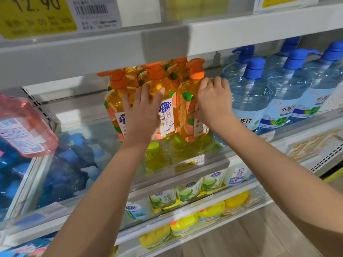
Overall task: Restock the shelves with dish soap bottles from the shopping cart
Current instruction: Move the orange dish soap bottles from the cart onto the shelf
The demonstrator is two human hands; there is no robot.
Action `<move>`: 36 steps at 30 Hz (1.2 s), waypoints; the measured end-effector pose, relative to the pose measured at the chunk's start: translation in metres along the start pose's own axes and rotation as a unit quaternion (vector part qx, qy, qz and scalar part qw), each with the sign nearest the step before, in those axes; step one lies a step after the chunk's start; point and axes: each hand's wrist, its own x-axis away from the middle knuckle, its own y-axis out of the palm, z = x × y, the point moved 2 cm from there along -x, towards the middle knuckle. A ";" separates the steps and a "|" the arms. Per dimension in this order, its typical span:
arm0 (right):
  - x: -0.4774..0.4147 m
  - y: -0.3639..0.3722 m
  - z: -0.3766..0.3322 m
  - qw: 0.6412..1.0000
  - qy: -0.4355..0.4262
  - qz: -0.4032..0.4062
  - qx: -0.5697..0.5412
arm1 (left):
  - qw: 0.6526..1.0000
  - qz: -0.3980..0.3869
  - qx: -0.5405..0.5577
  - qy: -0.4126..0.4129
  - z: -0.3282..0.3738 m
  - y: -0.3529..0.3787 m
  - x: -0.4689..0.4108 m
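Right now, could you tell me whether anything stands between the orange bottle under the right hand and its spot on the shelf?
Nothing visible does. The right hand grips the orange bottle, which already stands on the shelf beside its orange neighbours; the blue-capped bottles stand to its right.

One view only: head-worn, wide-angle. Faces forward and slightly down into a white metal store shelf [213, 165], close in. Clear orange pump-top soap bottles [167, 86] sit centre frame within arm's reach. Bare forearms [104, 191] enter from the bottom edge. A large yellow price tag [33, 17] crowds the top left; pale wood-look floor [259, 236] shows bottom right.
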 end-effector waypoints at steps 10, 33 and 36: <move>-0.002 0.007 -0.006 0.999 0.034 0.007 -0.006 | 0.998 -0.057 0.012 -0.014 -0.001 -0.003 -0.017; -0.041 0.023 -0.020 0.999 -0.014 0.003 -0.032 | 0.996 -0.076 0.044 -0.019 0.001 -0.011 -0.019; -0.038 0.022 -0.019 0.998 -0.011 0.004 -0.066 | 0.995 -0.091 0.033 -0.020 0.002 -0.010 -0.018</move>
